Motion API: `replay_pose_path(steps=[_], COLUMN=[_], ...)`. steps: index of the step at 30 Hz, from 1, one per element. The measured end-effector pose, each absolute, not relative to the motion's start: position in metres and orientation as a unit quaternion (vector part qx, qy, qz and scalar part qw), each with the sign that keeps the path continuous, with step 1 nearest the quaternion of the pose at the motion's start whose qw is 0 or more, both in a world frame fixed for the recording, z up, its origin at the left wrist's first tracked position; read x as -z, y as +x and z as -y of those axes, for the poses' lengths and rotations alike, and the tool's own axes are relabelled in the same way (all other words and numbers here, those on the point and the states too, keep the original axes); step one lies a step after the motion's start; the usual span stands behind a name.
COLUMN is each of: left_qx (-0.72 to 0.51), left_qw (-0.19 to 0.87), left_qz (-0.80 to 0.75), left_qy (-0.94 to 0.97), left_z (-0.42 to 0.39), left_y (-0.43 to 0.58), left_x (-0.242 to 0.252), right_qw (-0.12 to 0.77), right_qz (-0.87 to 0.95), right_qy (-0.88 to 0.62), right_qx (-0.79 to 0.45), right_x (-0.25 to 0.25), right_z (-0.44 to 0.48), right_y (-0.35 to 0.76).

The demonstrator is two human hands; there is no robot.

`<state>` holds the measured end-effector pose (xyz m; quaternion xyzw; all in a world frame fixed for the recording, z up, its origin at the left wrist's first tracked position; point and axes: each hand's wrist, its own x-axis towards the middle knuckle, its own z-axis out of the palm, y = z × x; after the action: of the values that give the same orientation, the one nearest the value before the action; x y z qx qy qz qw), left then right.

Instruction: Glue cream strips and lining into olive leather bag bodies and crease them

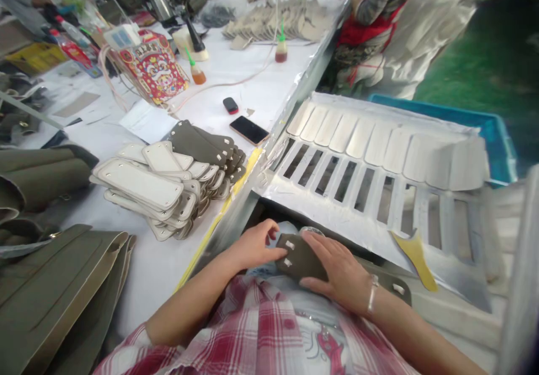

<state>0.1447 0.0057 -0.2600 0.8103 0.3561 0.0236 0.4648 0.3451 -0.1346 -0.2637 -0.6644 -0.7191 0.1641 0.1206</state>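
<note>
Over my lap lies a long dark olive strap-like panel [297, 267] with small white tabs at its ends. My right hand [339, 265] lies across it, fingers on the far edge and thumb on the near edge, gripping it. At the panel's left end is my left hand [256, 246], its thumb touching the panel by the white tabs and its fingers parted from the thumb. Left of my hands, a stack of pale panels [141, 181] with small metal studs sits on the table, beside similar dark panels [197, 142].
A slotted white rack [328, 187] at right carries a row of pale pieces [379, 145] and a yellow tool-like piece [416, 257]. A phone [249, 130], glue bottles [197, 74] and dark bag parts [54, 291] lie on the white table [236, 190]. A person [370, 15] stands beyond.
</note>
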Motion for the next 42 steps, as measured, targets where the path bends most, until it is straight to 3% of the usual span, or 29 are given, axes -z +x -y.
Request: replay_pose_path(steps=[3,8,12,24,33,42], left_qx=[-0.058,-0.026,0.021,0.02,-0.081,-0.083], left_qw=[0.403,0.24,0.167,0.14,0.061,0.079], left_qz=[-0.299,-0.053,-0.029,-0.064,0.051,0.062], left_qy=[0.863,0.969,0.985,0.988,0.994,0.991], left_z=[0.0,0.032,0.053,0.062,0.061,0.049], left_y=[0.149,0.193,0.222,0.226,0.192,0.177], left_x=[0.241,0.244,0.263,0.263,0.263,0.276], right_qw=[0.141,0.102,0.089,0.102,0.104,0.091], right_qz=[0.672,0.673,0.692,0.679,0.779,0.79], right_qy=[-0.716,-0.725,-0.71,-0.721,-0.618,-0.607], right_qx=[-0.126,-0.098,-0.098,-0.095,-0.008,0.014], right_x=[0.251,0.25,0.27,0.277,0.28,0.289], right_z=[0.174,0.222,0.217,0.218,0.232,0.236], right_y=[0.392,0.416,0.395,0.39,0.383,0.385])
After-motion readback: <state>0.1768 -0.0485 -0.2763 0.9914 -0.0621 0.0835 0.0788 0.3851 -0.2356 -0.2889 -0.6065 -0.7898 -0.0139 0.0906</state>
